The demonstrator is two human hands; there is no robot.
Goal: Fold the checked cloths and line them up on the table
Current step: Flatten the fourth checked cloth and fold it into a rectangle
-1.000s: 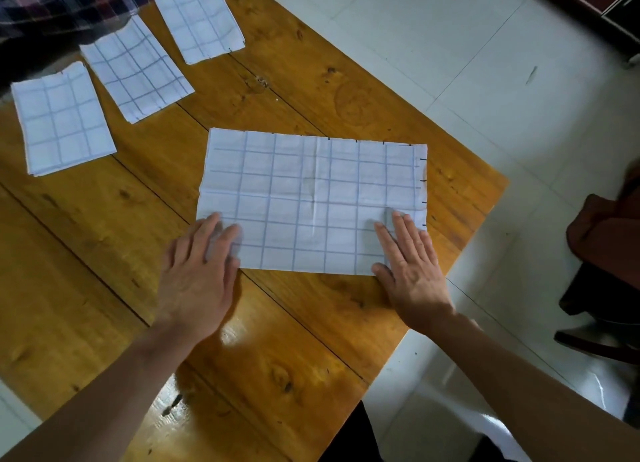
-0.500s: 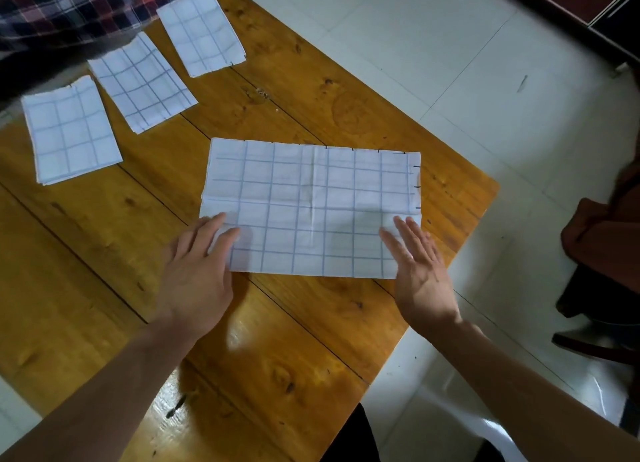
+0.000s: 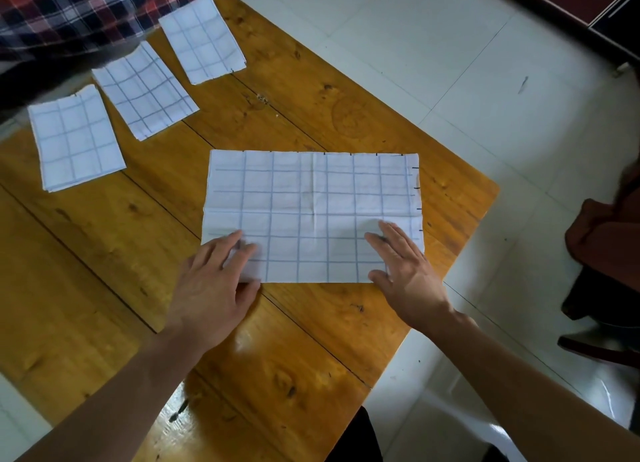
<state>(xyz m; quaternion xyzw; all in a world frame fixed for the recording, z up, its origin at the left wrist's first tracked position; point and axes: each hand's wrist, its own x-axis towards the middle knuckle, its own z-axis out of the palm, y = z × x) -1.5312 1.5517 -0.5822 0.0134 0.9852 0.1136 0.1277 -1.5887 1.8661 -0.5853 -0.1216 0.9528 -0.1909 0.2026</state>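
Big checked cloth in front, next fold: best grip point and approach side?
Probably pinch the two right-hand corners of the big checked cloth, coming from its right short edge. It lies flat, long side left to right, with a centre crease to fold along. The left hand and right hand already rest on its near corners.

Soft daylight fills the room, brightest on the pale floor [image 3: 433, 46] at the far right. The varnished table [image 3: 294, 375] throws back a white glare near its close edge, between the two forearms. Faint shadows sit under both hands. The centre is sharp; the fingertips are slightly smeared. Corners darken and straight lines bow outward, wide-angle fashion. The plaid fabric [image 3: 69, 8] at top left is soft and dim.
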